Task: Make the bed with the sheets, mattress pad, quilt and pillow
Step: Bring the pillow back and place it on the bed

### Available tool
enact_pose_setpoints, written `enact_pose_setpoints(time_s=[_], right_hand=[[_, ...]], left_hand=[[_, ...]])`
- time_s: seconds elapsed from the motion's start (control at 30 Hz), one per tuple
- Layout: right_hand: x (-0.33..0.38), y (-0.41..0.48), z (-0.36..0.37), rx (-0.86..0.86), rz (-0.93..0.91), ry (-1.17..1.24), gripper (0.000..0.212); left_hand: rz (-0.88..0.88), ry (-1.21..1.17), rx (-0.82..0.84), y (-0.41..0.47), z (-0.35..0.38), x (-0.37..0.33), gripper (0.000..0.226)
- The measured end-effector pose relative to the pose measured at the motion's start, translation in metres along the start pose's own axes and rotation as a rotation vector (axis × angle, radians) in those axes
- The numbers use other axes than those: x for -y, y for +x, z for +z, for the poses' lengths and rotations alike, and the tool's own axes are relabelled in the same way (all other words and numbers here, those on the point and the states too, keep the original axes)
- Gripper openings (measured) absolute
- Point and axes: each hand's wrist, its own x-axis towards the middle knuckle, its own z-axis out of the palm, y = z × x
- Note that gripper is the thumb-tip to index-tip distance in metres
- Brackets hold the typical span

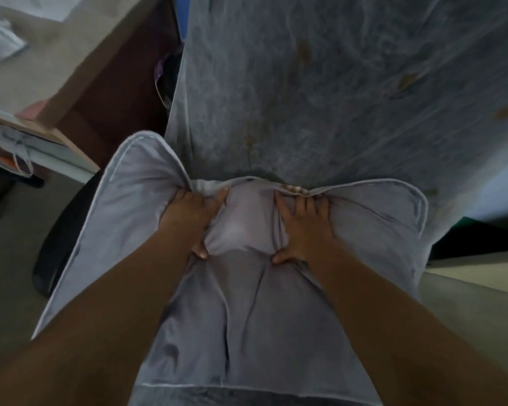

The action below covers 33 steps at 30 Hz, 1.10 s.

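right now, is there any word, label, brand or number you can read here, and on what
None can be read.
The pillow and the mattress show no print.
The papers on the desk are too blurred to tell.

- The left arm (106, 317) is bare from the wrist down to the edge of the picture.
- The right arm (393, 317) is bare in the same way.
- The left hand (192, 215) is bare, and its thumb has a short nail.
- The right hand (302, 227) is bare too.
- The picture is dim and a bit blurry, so small marks cannot be told.
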Motion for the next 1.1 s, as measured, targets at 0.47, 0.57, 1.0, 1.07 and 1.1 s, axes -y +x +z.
enact_pose_setpoints(time_s=[0.47,0.57,1.0,1.07,1.1], right_hand=[[0.037,-0.057,-0.028,-0.417,-0.106,-0.034,0.069],[0.056,-0.094,-0.054,-0.468,-0.193,-0.022,0.061],[0.197,-0.332,-0.184,-0.622,-0.563,0.018,0.05],[0.224,-0.375,-0.21,-0.647,-0.614,0.024,0.046],[0.242,-0.402,-0.226,-0.655,-0.643,0.018,0.043]], left_hand=[[0.078,0.014,-0.445,-0.085,0.016,-0.005,0.026],[0.031,-0.06,-0.517,-0.145,0.018,0.001,0.04],[-0.282,-0.067,-0.608,-0.514,-0.023,0.008,0.019],[-0.315,-0.043,-0.637,-0.578,-0.031,0.008,0.034],[-0.361,-0.009,-0.662,-0.619,-0.036,0.007,0.036]])
